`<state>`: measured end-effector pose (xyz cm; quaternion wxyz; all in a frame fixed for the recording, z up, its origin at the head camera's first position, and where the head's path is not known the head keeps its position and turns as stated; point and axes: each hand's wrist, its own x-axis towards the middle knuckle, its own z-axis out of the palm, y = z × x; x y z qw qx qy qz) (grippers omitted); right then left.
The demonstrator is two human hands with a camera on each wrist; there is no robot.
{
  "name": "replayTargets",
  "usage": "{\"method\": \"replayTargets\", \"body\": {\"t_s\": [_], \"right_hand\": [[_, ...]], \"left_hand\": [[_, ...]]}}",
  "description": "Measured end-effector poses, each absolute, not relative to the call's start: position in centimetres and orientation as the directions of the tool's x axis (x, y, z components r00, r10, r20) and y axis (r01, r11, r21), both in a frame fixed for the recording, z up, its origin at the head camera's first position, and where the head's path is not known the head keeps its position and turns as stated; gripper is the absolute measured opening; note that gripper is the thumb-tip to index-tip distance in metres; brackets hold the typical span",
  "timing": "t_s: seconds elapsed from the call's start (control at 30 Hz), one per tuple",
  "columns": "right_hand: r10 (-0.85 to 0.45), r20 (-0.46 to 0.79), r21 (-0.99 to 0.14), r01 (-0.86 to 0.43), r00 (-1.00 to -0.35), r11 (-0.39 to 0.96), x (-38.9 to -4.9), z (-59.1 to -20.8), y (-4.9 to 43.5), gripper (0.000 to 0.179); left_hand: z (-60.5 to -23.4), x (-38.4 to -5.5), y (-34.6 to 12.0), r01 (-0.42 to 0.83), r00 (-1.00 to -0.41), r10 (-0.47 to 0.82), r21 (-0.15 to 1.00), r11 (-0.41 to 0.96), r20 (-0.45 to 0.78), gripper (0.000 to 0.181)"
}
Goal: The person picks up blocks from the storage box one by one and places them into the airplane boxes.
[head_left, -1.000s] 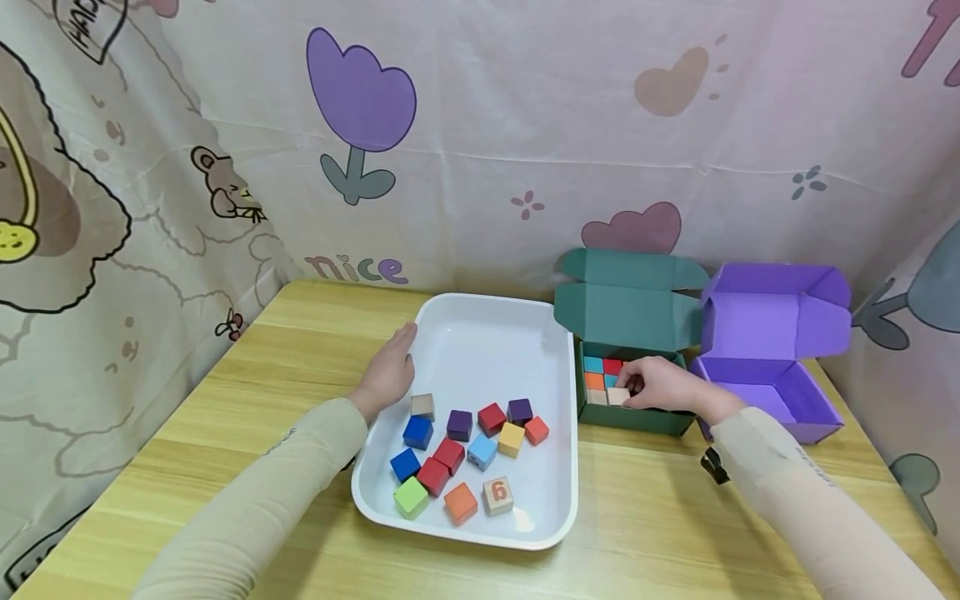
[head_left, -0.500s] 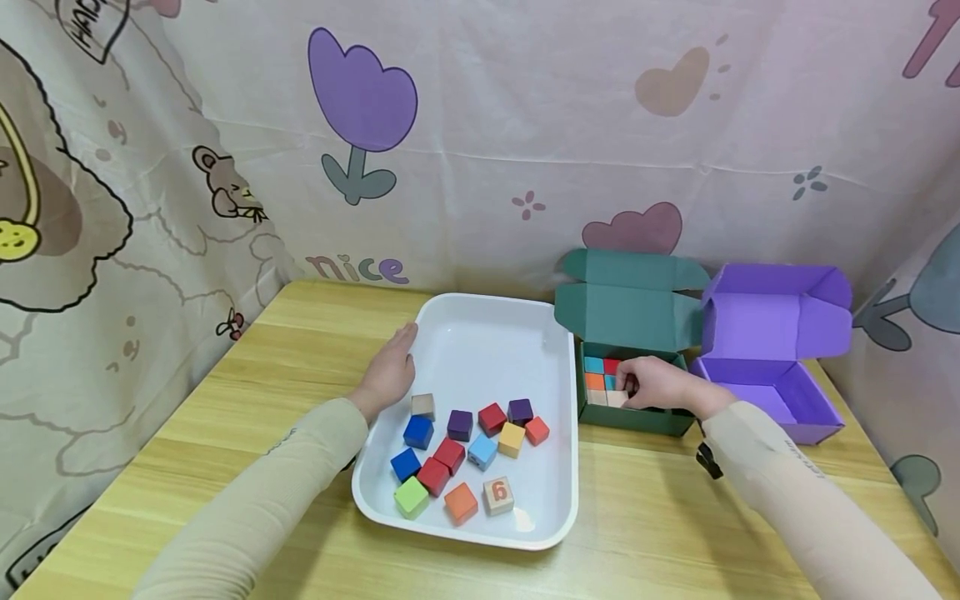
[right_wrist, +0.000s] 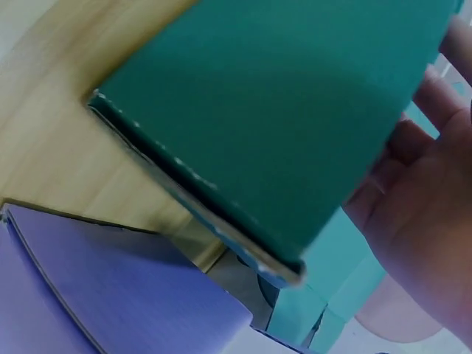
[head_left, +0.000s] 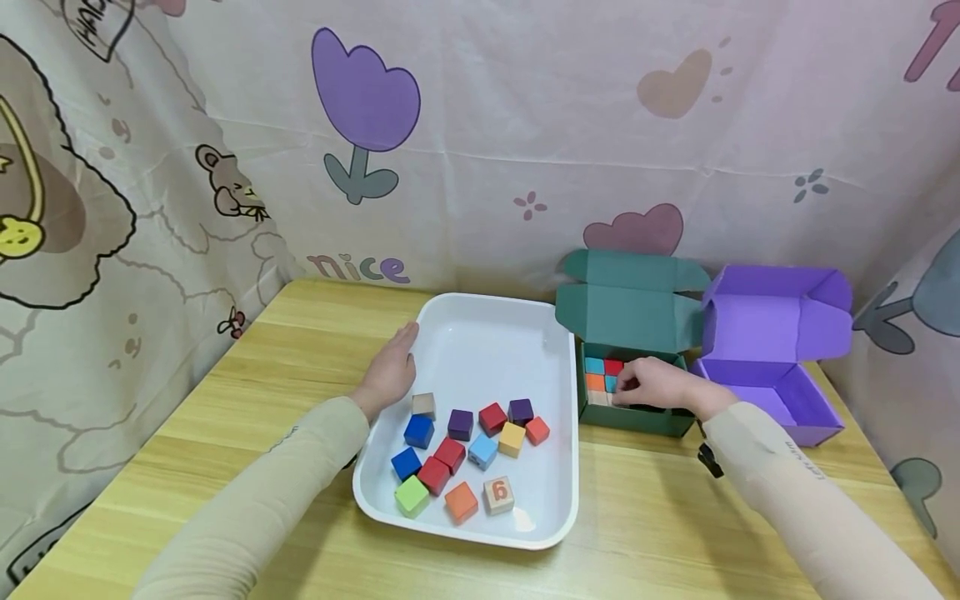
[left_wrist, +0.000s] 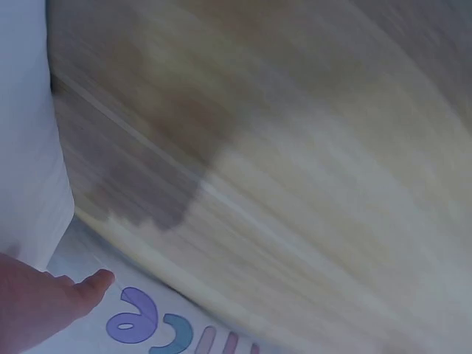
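My left hand [head_left: 387,374] lies with straight fingers along the left rim of a white tray [head_left: 495,333]; its thumb side shows low in the left wrist view. Scattered over the tray's near half are several coloured cubes, including a lime green cube [head_left: 412,497] and a wooden cube with a red numeral [head_left: 498,495]. My right hand [head_left: 660,385] reaches into an open green box [head_left: 637,420], fingers bent down over a plain wooden cube [head_left: 610,399] in the front row. The hand covers part of that cube, and I cannot tell whether the fingers pinch it.
Red, blue and orange cubes [head_left: 595,382] fill the green box's left side. Close on its right stands an open purple box [head_left: 780,404], lid raised. Both boxes and the tray rest on a wooden table [head_left: 630,500], with a printed cloth [head_left: 480,125] hanging behind.
A second ago my right fingers held the plain wooden cube raised a little at its right side. It now sits lower in the row, and the fingers have shifted left over it.
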<state>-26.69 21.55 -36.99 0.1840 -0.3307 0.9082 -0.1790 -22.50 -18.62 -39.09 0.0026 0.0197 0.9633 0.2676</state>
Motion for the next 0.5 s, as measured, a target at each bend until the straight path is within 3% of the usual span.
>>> {"method": "replayTargets", "body": {"t_s": [0.33,0.5], "right_hand": [[-0.674,-0.164,-0.466,-0.545,-0.72,0.697,-26.4,-35.4,22.0,0.022],[-0.63,-0.171,-0.463,-0.502,-0.758,0.73,-26.2,-33.5,21.2,0.022]], "left_hand": [[-39.1,-22.8,-18.6,0.04,-0.999,0.038,0.531,0.847,0.014,0.052],[-39.2,-23.2,-18.7,0.041,-0.999,0.035,0.51,0.859,0.021,0.051]]}}
